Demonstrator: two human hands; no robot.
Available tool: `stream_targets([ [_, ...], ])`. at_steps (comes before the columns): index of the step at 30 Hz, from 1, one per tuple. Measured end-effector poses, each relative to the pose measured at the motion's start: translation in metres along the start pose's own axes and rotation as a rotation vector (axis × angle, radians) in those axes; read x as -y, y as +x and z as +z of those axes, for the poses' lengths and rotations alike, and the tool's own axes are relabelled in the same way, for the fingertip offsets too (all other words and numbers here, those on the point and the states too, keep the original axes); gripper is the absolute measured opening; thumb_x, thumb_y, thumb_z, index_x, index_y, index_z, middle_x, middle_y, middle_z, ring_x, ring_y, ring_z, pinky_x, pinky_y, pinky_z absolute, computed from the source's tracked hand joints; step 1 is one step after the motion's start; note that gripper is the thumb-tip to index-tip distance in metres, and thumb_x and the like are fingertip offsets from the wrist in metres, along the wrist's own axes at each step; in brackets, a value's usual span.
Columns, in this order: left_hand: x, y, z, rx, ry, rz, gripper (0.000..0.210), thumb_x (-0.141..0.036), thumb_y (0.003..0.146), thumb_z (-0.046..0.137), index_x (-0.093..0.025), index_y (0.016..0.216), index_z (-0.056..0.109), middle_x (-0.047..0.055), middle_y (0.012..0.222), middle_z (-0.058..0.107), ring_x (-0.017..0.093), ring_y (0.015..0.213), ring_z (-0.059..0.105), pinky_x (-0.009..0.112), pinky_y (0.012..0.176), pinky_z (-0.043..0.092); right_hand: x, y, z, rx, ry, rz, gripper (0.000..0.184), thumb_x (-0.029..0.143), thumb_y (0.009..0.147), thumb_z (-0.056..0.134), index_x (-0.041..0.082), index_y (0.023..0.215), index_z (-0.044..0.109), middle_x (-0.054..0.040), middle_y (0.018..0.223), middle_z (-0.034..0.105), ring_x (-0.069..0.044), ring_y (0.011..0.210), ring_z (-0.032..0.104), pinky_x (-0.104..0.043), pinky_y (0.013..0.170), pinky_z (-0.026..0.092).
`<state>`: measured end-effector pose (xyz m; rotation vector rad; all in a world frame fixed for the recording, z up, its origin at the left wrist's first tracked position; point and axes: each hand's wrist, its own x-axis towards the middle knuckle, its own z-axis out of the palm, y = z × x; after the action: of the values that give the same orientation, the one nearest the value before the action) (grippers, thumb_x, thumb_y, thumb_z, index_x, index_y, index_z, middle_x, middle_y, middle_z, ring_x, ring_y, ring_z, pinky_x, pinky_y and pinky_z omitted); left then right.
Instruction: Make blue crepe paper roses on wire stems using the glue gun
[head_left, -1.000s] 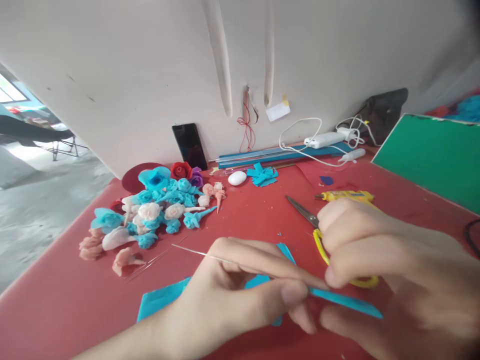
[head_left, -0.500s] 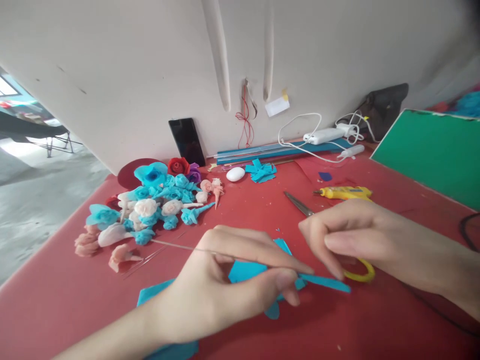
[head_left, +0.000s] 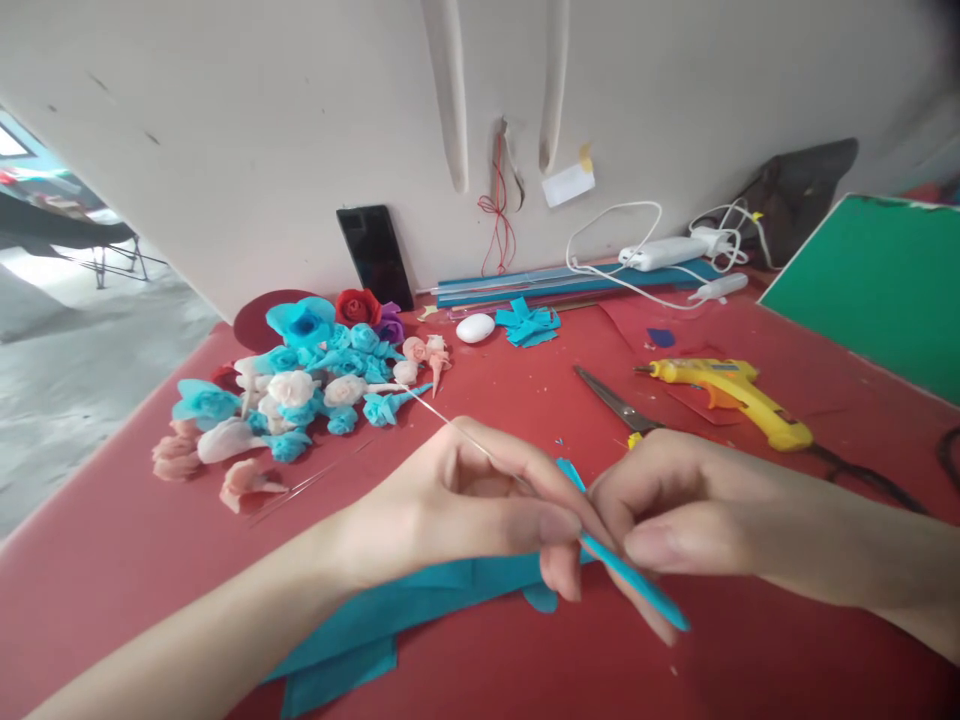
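My left hand (head_left: 465, 520) pinches a thin wire (head_left: 429, 405) together with a narrow blue crepe paper strip (head_left: 645, 590). The wire slants back over its index finger toward the paper flowers; the strip sticks out past the thumb tip, down to the right. Close beside it, my right hand (head_left: 705, 510) has its thumb and index finger pressed together, and one of its fingers reaches under the strip. Whatever lies in that pinch is hidden. Blue crepe paper sheets (head_left: 345, 680) lie beneath my hands. Scissors (head_left: 611, 400) are partly covered by my right hand.
Paper flowers (head_left: 292, 390) in blue, white, pink and red pile up at the left. A yellow glue gun (head_left: 742, 395) lies at the right, its cord trailing. Behind are a phone (head_left: 375, 258), a white egg-shaped object (head_left: 475, 328), white cables (head_left: 660, 252) and a green board (head_left: 870, 290).
My right hand has moved down and left, up against the strip. The strip and wire now tilt more steeply. The view has shifted, uncovering more of the glue gun.
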<state>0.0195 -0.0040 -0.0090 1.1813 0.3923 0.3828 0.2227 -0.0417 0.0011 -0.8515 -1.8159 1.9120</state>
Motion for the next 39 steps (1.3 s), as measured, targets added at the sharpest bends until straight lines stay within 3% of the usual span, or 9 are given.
stream_targets([
  [7,0.001,-0.002,-0.003,0.089,0.030,-0.040,0.013,-0.016,0.081,0.060,-0.015,0.084,0.073,0.006,0.070,0.069,0.013,0.062,0.064,0.024,0.067,0.050,-0.009,-0.001,0.005,0.005,-0.139,0.127,0.030,0.039,0.088,0.049,0.016,0.084,0.068,0.0035,0.058,0.040,-0.005,0.054,0.029,-0.017,0.049,0.024],
  [14,0.000,-0.001,-0.001,0.075,0.087,-0.095,0.013,-0.014,0.079,0.059,-0.016,0.077,0.072,0.001,0.062,0.060,0.010,0.057,0.058,0.020,0.062,0.049,-0.014,-0.002,0.008,-0.025,-0.197,0.162,0.022,0.033,0.086,0.051,0.020,0.081,0.068,0.0042,0.054,0.029,-0.005,0.050,0.023,-0.018,0.044,0.016],
  [19,0.000,0.000,0.000,0.061,0.129,-0.120,0.012,-0.014,0.078,0.059,-0.016,0.077,0.071,0.002,0.061,0.063,0.012,0.059,0.061,0.023,0.064,0.050,-0.011,0.000,0.010,-0.036,-0.218,0.160,0.017,0.025,0.081,0.054,0.019,0.077,0.069,0.0042,0.054,0.040,-0.005,0.049,0.032,-0.015,0.043,0.021],
  [23,0.000,0.000,0.001,0.044,0.170,-0.145,0.011,-0.014,0.077,0.060,-0.015,0.075,0.070,0.002,0.060,0.065,0.013,0.058,0.061,0.023,0.062,0.049,-0.005,0.004,0.011,-0.055,-0.227,0.152,0.014,0.020,0.076,0.055,0.017,0.068,0.066,0.0038,0.052,0.041,-0.004,0.047,0.032,-0.014,0.040,0.022],
  [30,0.000,0.001,0.003,0.036,0.146,-0.174,0.012,-0.011,0.076,0.060,-0.016,0.073,0.071,0.000,0.057,0.065,0.011,0.055,0.060,0.022,0.060,0.048,-0.008,-0.002,0.011,-0.014,-0.175,0.200,0.012,0.019,0.078,0.055,0.020,0.078,0.067,0.0036,0.065,0.056,-0.005,0.058,0.047,-0.012,0.050,0.036],
  [39,0.002,-0.001,0.000,0.092,0.119,-0.154,0.011,-0.012,0.081,0.058,-0.015,0.078,0.069,0.003,0.068,0.071,0.010,0.060,0.063,0.020,0.067,0.049,-0.012,-0.005,0.008,0.044,-0.168,0.205,0.013,0.016,0.080,0.054,0.019,0.084,0.066,0.0055,0.067,0.057,-0.003,0.057,0.046,-0.011,0.050,0.034],
])
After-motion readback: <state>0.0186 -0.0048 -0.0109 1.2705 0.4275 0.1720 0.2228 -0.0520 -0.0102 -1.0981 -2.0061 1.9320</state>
